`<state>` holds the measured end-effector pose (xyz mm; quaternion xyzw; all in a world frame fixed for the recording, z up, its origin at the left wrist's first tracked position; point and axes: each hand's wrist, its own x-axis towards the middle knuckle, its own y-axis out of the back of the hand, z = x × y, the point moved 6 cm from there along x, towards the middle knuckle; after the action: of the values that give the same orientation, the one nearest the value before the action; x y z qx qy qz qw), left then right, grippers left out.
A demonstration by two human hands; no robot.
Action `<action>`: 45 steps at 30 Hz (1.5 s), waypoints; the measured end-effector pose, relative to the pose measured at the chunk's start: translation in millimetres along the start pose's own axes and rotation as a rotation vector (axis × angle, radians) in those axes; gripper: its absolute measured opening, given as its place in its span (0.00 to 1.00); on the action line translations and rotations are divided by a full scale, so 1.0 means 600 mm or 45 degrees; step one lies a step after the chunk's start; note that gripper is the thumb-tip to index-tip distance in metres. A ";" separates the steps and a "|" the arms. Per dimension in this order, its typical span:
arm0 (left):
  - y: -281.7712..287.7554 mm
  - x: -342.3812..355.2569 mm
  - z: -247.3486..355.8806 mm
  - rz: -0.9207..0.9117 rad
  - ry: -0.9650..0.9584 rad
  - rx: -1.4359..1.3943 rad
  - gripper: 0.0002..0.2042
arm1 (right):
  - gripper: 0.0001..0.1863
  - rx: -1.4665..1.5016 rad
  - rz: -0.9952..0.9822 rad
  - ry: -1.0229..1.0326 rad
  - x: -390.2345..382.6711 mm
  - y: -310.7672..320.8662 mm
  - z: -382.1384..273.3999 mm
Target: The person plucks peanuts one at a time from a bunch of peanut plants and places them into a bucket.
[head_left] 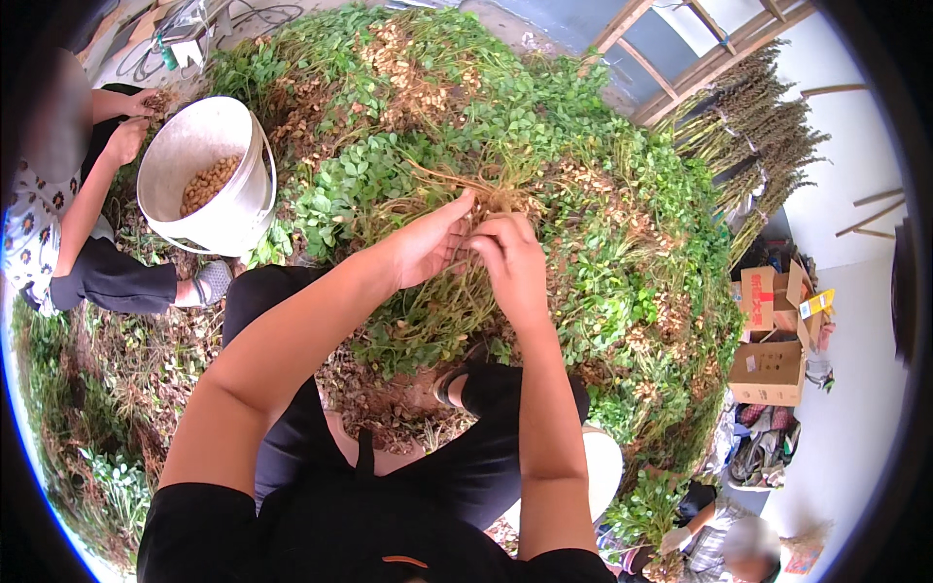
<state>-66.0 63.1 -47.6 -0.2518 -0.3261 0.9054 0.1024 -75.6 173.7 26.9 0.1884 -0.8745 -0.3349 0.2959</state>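
A peanut plant with pale, stringy roots point(486, 189) is between my hands, above a heap of leafy green plants point(408, 330). My left hand point(432, 243) has its fingers curled at the stems, with the thumb up by the roots. My right hand point(505, 257) is bent over the same root end, fingers closed on it; what exactly the fingertips pinch is hidden. Clusters of tan pods point(389, 68) show among the heaped plants. A white bucket point(155, 175) partly filled with peanuts point(209, 185) stands to the left of my hands.
At left a co-worker point(44, 223) handles roots beside the bucket; another point(729, 544) is at lower right. Dried stalks point(748, 126) and cardboard boxes point(763, 374) stand along the right wall. A wooden frame point(661, 73) leans at the back. My legs border a leaf-littered patch.
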 end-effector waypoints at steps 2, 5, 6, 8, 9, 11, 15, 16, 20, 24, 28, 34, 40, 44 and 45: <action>0.002 -0.003 0.009 0.019 -0.036 -0.020 0.23 | 0.06 0.443 0.075 -0.262 -0.002 -0.014 0.035; 0.001 -0.007 0.010 0.043 -0.048 0.008 0.18 | 0.11 1.009 0.198 -0.461 0.001 -0.028 0.066; 0.004 -0.008 0.013 0.071 -0.081 0.047 0.18 | 0.13 1.135 0.169 -0.519 0.002 -0.033 0.072; 0.000 -0.006 0.013 0.046 -0.104 0.145 0.20 | 0.15 1.476 0.160 -0.631 0.003 -0.041 0.080; 0.001 -0.004 0.011 0.066 -0.093 0.125 0.21 | 0.17 1.641 0.186 -0.683 0.002 -0.043 0.082; -0.003 0.001 0.011 0.041 -0.138 0.213 0.20 | 0.18 1.710 0.141 -0.664 0.001 -0.040 0.077; 0.000 0.005 0.013 0.120 -0.239 0.311 0.17 | 0.20 1.833 0.264 -0.489 0.001 -0.005 0.075; 0.001 0.003 0.015 0.123 -0.279 0.324 0.17 | 0.20 1.908 0.337 -0.430 0.002 0.013 0.082; 0.011 -0.003 0.012 0.107 -0.162 0.350 0.17 | 0.19 1.761 0.663 -0.540 -0.006 0.080 0.141; 0.017 -0.019 0.025 0.140 -0.158 0.368 0.15 | 0.13 0.637 0.285 -0.877 -0.015 0.061 0.173; 0.010 -0.028 0.026 0.146 -0.090 0.385 0.16 | 0.16 0.810 -0.029 -0.617 -0.003 0.000 0.141; -0.001 -0.027 0.034 0.195 -0.152 0.429 0.15 | 0.10 0.208 0.067 -0.356 0.012 0.022 0.098; 0.000 -0.023 0.049 0.216 -0.182 0.458 0.16 | 0.17 0.274 0.163 -0.222 0.009 0.039 0.076; 0.012 -0.034 0.066 0.268 -0.217 0.441 0.16 | 0.21 1.302 0.393 -0.527 -0.006 0.101 0.146; 0.016 -0.036 0.068 0.289 -0.196 0.409 0.16 | 0.20 1.463 0.452 -0.554 -0.012 0.105 0.156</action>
<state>-69.2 26.6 -18.6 -0.1973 -0.1542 0.9680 0.0134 -139.1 266.5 11.9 0.0971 -0.9726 0.2107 0.0144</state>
